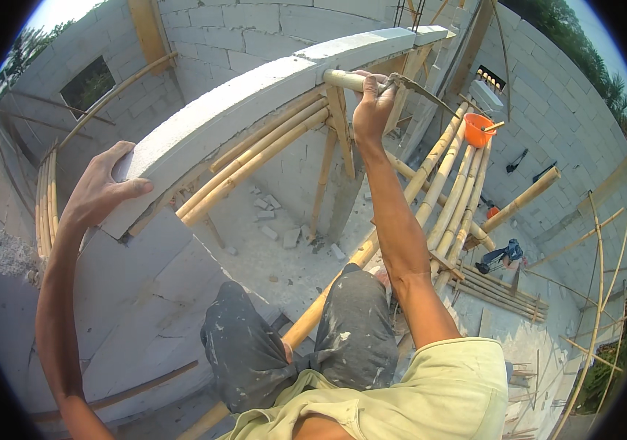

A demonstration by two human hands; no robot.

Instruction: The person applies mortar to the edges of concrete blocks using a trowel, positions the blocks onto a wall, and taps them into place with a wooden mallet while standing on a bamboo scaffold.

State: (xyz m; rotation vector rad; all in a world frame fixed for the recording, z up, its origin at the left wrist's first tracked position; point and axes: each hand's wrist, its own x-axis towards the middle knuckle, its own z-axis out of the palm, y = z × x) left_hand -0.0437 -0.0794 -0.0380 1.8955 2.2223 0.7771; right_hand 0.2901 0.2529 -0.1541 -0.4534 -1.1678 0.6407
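Note:
My left hand (99,185) grips the near left end of a long white aerated-concrete block (214,114), thumb on the near side and fingers over the far edge. The block lies along the top of a row of pale blocks, above wooden props. In my raised right hand (373,110), the fingers wrap round a trowel (344,79). Its thick pale handle points left, the butt by the side of the block row; I cannot tell if they touch. The thin, mortar-stained metal blade slants down to the right, seen nearly edge-on.
Bamboo poles (445,183) form a platform at the right, with an orange bucket (480,130) at its far end. More bamboo (262,158) runs under the block row. Broken block pieces (291,236) lie on the floor far below. A block wall (152,279) stands at the lower left.

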